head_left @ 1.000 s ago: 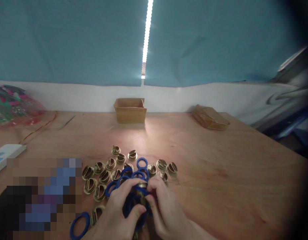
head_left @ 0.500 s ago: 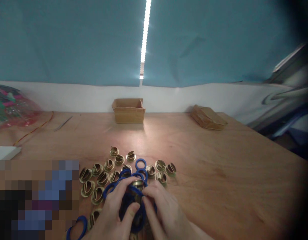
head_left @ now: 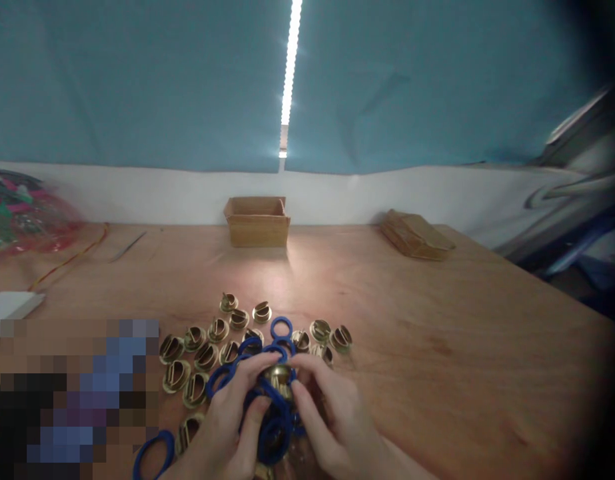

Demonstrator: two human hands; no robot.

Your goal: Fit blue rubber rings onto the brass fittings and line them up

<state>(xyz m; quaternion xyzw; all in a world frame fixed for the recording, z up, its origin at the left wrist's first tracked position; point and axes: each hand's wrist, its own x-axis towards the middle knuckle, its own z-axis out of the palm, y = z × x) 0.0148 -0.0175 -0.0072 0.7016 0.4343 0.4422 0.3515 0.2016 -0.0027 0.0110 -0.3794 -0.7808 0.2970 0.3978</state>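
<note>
Close in front of me, a brass-coloured flanged metal fitting [head_left: 277,377] is held between both hands, its flange facing up. A blue ring [head_left: 276,395] lies tilted against its lower part; whether it goes all the way round is hidden. My left hand [head_left: 232,417] closes on the fitting and ring from the left, thumb and fingertips bent inward. From the right, my right hand [head_left: 332,407] grips the fitting with its fingertips and thumb. Several blue rings [head_left: 281,327] lie beneath and just beyond my hands. Around them stand several similar brass fittings [head_left: 206,358].
An open cardboard box [head_left: 258,231] stands at the table's back. A brown, box-like packet [head_left: 417,235] lies back right. At left are a plastic bag with colourful contents [head_left: 27,213], thin tweezer-like tool [head_left: 128,247], and white device [head_left: 10,311]. A pixelated patch covers the lower left.
The fitting has tilted and turned in my fingers, showing more of its flange and side. My right fingers have shifted up and spread around it; the blue ring now slants downward.
</note>
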